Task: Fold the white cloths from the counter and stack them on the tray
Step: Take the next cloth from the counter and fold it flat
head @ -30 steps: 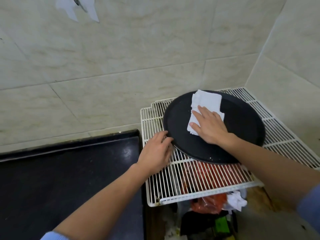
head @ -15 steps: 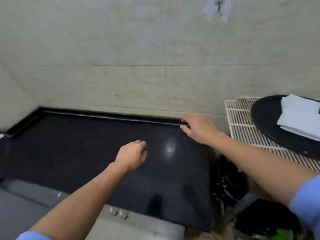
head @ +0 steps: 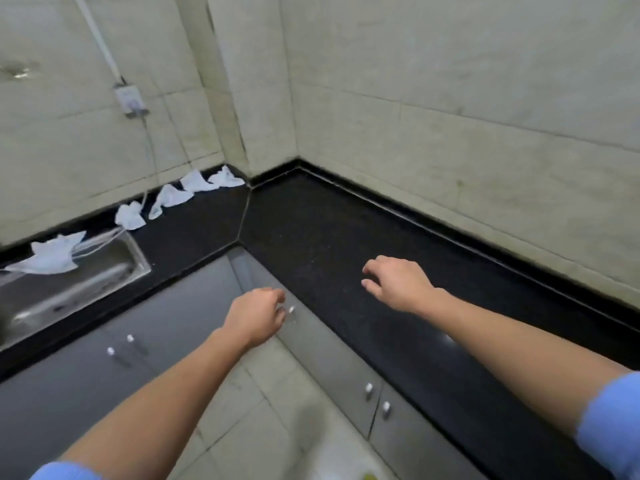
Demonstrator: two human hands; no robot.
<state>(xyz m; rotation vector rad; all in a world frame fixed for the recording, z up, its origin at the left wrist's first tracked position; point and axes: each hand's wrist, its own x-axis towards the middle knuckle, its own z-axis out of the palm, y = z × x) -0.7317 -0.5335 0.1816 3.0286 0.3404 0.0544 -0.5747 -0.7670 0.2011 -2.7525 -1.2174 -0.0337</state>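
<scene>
With the tray gone from view, cloths are now showing by the sink while left grip and right grip are hovering empty and loosely curled.

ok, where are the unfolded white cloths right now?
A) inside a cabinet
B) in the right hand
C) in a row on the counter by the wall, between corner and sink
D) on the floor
C: the crumpled white cloths lie along the wall on the black counter, from the corner to the sink; the left hand and right hand hold nothing.
</scene>
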